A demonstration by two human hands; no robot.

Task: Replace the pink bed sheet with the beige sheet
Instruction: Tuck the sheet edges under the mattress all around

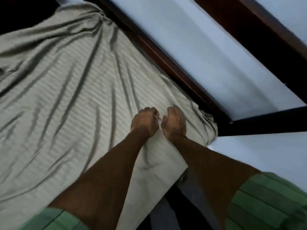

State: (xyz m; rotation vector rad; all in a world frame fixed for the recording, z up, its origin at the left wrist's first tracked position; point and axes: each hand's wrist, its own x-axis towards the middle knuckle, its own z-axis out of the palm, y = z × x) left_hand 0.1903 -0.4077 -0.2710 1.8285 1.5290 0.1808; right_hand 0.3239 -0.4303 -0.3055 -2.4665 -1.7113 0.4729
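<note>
The beige sheet (69, 90), faintly striped and heavily creased, covers the mattress across the left and middle of the head view. Its creases run toward my hands. My left hand (144, 121) and my right hand (174, 122) sit side by side near the mattress corner, both curled into fists. Whether the fingers pinch the fabric is blurred. The sheet bunches over the corner (208, 120) just right of my right hand. No pink sheet is in view.
A dark wooden bed frame (159, 52) runs diagonally along the mattress's far edge, against a pale blue wall (207, 52). Dark floor and grey cloth (194, 193) lie below the mattress edge at the bottom right. My green sleeves frame the bottom.
</note>
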